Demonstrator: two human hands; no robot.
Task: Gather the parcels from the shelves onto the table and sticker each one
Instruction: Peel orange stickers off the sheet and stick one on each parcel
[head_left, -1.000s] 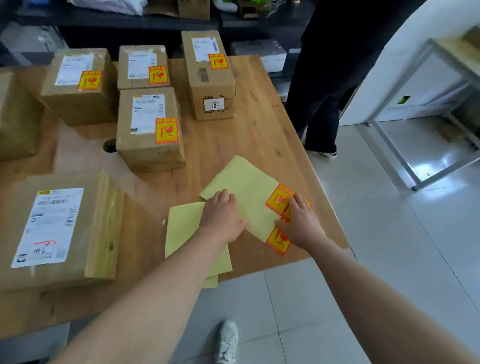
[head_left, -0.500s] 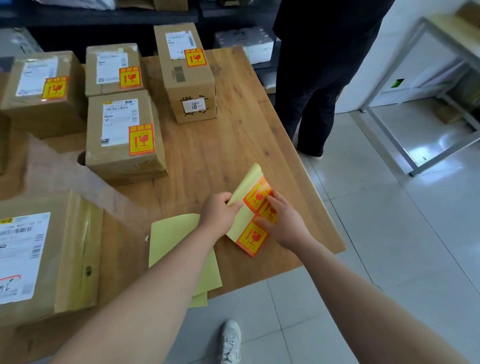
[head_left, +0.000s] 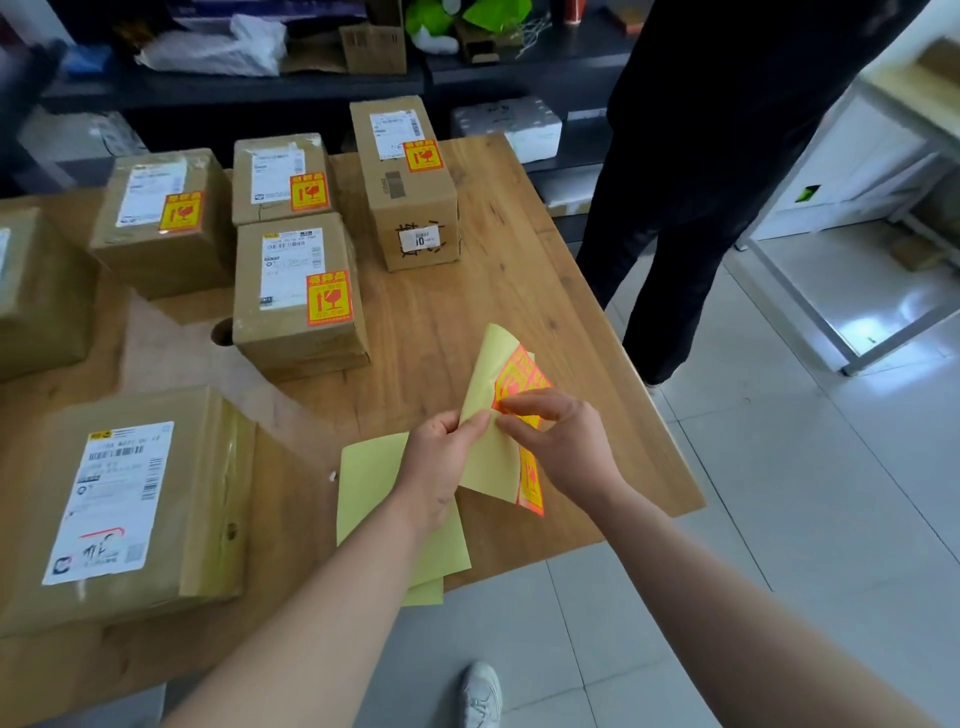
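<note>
Step in hand: peeling one sticker off for the next parcel.

- Left hand (head_left: 441, 457): thumb and curled fingers (head_left: 470, 422) pinch the near edge of the sticker sheet (head_left: 491, 457) and hold it up off the surface (head_left: 467, 291), yellow back towards me.
- Right hand (head_left: 566, 447): thumb and forefinger closed narrow on the edge of an orange sticker (head_left: 519, 379), just beyond my left thumb. Cannot tell whether its corner has lifted from the backing. More stickers run down the sheet below my right fingers.
- Under my left wrist: spent backing sheets (head_left: 369, 488), flat, overhanging the near edge of the surface.
- Left of my fingers, near: large parcel (head_left: 140, 509), white shipping label only, no orange sticker visible. Judged to be the next target.
- Beyond my fingers: four parcels (head_left: 298, 296) already carrying orange stickers. Another at far left is cut off by the frame, so its sticker state is unknown.
- Right of my fingers: a person in dark clothes (head_left: 727, 156) stands beside the surface.
- Shelves (head_left: 234, 88) behind hold bags and small boxes.

Next move calls for: peel slowly so the sticker does not curl on itself, carry it left, and press it flat beside the white label.
</note>
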